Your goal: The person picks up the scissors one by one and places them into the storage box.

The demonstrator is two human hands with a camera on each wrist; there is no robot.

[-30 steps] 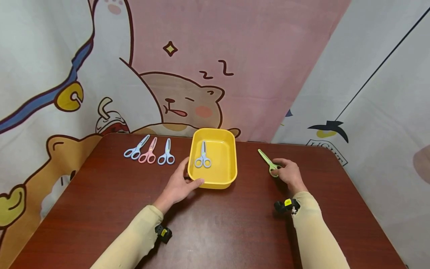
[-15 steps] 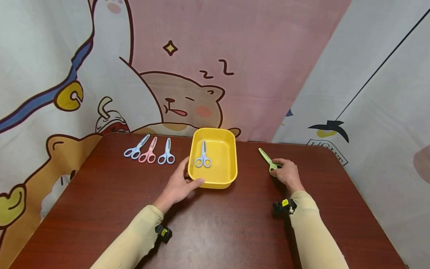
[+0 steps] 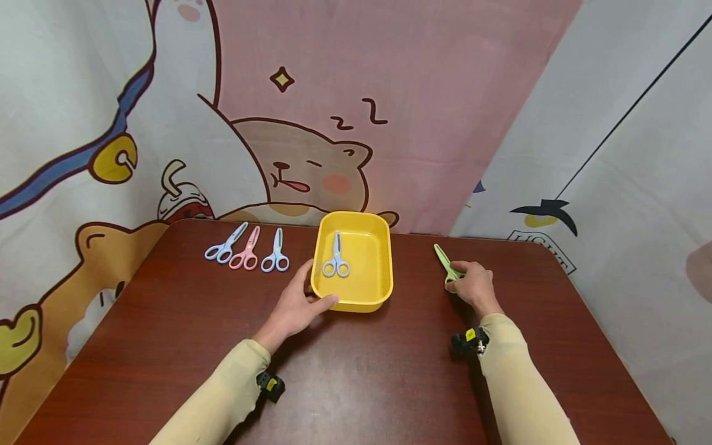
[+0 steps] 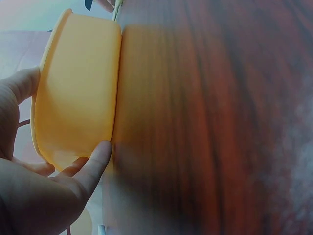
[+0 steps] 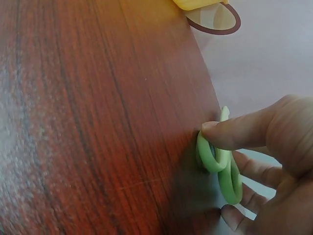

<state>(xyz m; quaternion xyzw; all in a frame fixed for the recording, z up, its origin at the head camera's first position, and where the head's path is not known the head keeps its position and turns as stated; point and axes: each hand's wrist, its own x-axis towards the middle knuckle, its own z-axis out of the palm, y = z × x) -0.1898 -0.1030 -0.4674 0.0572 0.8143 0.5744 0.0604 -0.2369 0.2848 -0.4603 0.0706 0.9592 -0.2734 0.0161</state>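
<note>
My left hand holds the near left corner of a yellow plastic tray, thumb on the rim and fingers along the left side. In the left wrist view, the fingertips press the outer wall of the tray. A pair of blue scissors lies inside the tray, blades pointing away. Right of the tray, my right hand pinches green scissors by the handles, close over the table, blades angled away and left. In the right wrist view, the thumb touches one green handle loop.
Left of the tray, blue scissors, pink scissors and another blue pair lie in a row near the back edge. The dark red-brown table meets a cartoon-printed curtain behind.
The green scissors have turned clockwise, their tips swinging right and pointing more directly away from me. My right hand has shifted slightly left. The left hand and tray have not moved.
</note>
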